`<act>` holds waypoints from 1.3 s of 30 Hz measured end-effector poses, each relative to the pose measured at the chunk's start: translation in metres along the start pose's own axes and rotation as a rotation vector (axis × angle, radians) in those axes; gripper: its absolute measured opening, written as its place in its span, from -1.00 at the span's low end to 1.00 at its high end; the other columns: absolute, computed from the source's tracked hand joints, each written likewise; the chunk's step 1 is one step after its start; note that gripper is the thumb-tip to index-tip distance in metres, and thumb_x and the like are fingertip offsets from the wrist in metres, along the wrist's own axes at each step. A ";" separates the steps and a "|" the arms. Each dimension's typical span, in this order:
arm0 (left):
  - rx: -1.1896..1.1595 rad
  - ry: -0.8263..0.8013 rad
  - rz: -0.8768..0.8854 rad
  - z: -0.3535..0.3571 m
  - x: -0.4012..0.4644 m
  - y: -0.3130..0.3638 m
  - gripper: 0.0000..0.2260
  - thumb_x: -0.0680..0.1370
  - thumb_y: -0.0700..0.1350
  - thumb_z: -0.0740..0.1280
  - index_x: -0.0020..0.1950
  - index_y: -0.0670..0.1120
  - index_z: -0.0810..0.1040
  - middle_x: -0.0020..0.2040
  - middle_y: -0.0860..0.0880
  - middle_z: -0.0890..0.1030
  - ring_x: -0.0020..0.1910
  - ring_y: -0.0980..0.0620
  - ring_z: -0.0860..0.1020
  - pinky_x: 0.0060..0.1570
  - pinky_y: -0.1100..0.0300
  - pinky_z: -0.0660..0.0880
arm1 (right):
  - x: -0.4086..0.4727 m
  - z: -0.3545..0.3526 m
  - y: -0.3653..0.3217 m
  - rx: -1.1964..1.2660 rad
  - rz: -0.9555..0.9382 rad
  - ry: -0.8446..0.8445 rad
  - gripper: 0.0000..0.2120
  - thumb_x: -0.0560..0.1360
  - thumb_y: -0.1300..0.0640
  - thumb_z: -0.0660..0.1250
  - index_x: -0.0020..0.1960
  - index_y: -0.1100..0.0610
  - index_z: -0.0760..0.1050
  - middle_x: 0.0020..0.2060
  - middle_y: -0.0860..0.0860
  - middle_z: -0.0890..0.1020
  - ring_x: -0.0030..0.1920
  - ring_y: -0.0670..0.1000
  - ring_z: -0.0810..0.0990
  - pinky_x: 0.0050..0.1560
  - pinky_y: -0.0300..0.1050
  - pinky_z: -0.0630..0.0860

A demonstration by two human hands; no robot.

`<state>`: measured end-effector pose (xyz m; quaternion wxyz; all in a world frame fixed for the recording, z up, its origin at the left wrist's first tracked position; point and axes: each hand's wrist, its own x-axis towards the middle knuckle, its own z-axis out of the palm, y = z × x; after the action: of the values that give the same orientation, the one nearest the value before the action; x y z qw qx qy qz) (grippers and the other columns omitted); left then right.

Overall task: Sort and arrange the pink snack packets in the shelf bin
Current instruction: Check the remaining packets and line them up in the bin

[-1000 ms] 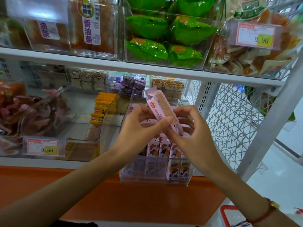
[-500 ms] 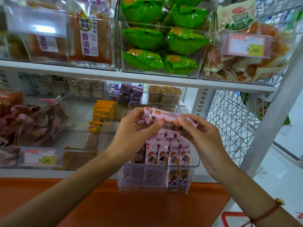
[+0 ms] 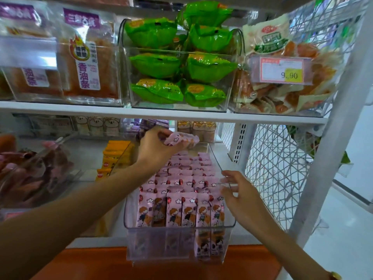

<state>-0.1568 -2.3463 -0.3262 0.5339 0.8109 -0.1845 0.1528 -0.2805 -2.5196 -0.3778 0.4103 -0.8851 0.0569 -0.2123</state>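
Note:
A clear plastic shelf bin (image 3: pixel 179 243) juts out from the lower shelf, filled with rows of upright pink snack packets (image 3: pixel 181 190) printed with cartoon figures. My left hand (image 3: pixel 155 150) reaches over the back of the bin and grips one pink packet (image 3: pixel 181 139) held flat above the rear rows. My right hand (image 3: pixel 236 190) hovers at the bin's right wall with fingers spread, touching or nearly touching the rim; it holds nothing.
The upper shelf (image 3: pixel 161 115) hangs low over the bin, carrying a bin of green packets (image 3: pixel 177 65). Yellow packets (image 3: pixel 113 156) sit left of the pink bin. A white wire mesh side panel (image 3: pixel 278 170) and slanted post (image 3: pixel 333 138) close the right.
Both hands held one packet in front of the bin; now the right hand has let go and dropped to the bin's right wall, while the left hand carried the packet toward the back.

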 end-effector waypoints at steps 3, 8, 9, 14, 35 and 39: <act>0.064 -0.045 0.023 0.017 0.028 -0.007 -0.67 0.38 -0.02 0.53 0.01 -0.10 0.51 -0.07 -0.03 0.57 -0.02 -0.03 0.54 -0.04 0.10 0.51 | 0.000 -0.001 0.003 0.020 -0.010 0.011 -0.71 0.59 0.14 0.22 0.31 0.02 0.38 0.00 -0.19 0.50 -0.07 -0.22 0.53 -0.17 -0.35 0.48; 0.255 -0.153 0.122 0.032 0.051 -0.019 -0.66 0.38 -0.06 0.54 0.01 -0.18 0.51 -0.01 -0.12 0.62 0.05 -0.10 0.55 0.05 0.00 0.52 | -0.002 -0.004 0.006 0.016 -0.042 -0.005 -0.72 0.58 0.11 0.24 0.28 -0.02 0.40 -0.02 -0.26 0.50 -0.05 -0.22 0.56 -0.15 -0.31 0.55; 0.319 -0.184 0.166 0.033 0.053 -0.019 -0.67 0.38 -0.04 0.54 -0.01 -0.16 0.52 -0.03 -0.09 0.62 0.02 -0.09 0.56 0.03 0.01 0.52 | -0.002 -0.006 0.006 0.014 -0.048 -0.007 -0.71 0.57 0.11 0.25 0.29 -0.02 0.41 0.00 -0.24 0.52 -0.05 -0.22 0.57 -0.13 -0.29 0.56; 0.501 -0.332 0.300 0.039 0.066 -0.021 -0.73 0.45 -0.02 0.47 0.08 -0.05 0.54 0.10 -0.06 0.61 0.08 -0.10 0.57 0.10 0.04 0.51 | -0.007 -0.017 0.006 -0.104 -0.138 0.052 -0.70 0.47 0.05 0.35 0.20 -0.10 0.51 -0.05 -0.21 0.61 -0.12 -0.24 0.59 -0.10 -0.25 0.57; 0.789 -0.213 0.284 0.079 0.066 -0.050 -0.79 0.59 -0.07 0.27 0.19 -0.04 0.58 0.13 -0.09 0.62 0.10 -0.10 0.56 0.05 0.03 0.49 | -0.009 -0.021 0.016 -0.007 -0.177 -0.036 -0.77 0.46 -0.12 0.23 0.12 -0.24 0.39 -0.15 -0.23 0.60 -0.25 -0.23 0.61 -0.25 -0.36 0.53; 0.747 -0.370 0.295 0.081 0.069 -0.045 -0.80 0.58 -0.02 0.28 0.12 -0.01 0.64 0.12 -0.05 0.63 0.06 -0.04 0.56 0.01 0.11 0.49 | -0.009 -0.021 0.019 0.088 -0.154 -0.086 -0.78 0.44 -0.22 0.20 0.09 -0.29 0.36 -0.18 -0.16 0.62 -0.26 -0.16 0.64 -0.32 -0.31 0.49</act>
<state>-0.0712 -2.4145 -0.3632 0.1346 0.9270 -0.3227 0.1356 -0.2956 -2.5445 -0.3834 0.4332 -0.8763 -0.0382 -0.2074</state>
